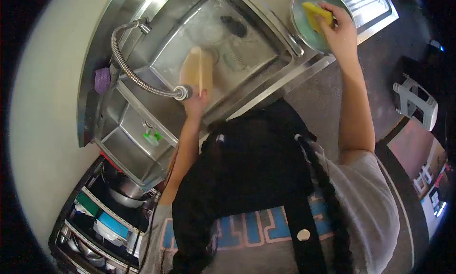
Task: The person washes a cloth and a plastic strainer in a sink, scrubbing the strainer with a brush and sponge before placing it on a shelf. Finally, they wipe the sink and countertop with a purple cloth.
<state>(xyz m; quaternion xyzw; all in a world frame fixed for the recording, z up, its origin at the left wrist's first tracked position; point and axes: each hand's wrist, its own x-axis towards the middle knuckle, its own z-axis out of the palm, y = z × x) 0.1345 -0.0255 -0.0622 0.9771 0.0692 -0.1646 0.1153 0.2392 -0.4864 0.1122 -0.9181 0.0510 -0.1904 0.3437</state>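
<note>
My left hand (pixel 195 104) is closed around the near end of a flat, pale tan, board-like thing (pixel 191 70). It extends over the large steel sink basin (pixel 171 41), and its exact kind is blurred. My right hand (pixel 341 34) grips a yellow sponge (pixel 311 12) above a round, pale green bowl (pixel 308 36) at the right of the sink. Whether the sponge touches the bowl cannot be made out. A dark, crumpled thing (pixel 233 26) lies at the far end of the large basin.
A flexible metal faucet hose (pixel 124 60) arches close to my left hand. The smaller basin (pixel 121 145) holds a green and white thing (pixel 152 137). A purple scrubber (pixel 101 80) sits by the wall. Dish shelves (pixel 102 212) stand lower left; a white stool (pixel 418 103) stands right.
</note>
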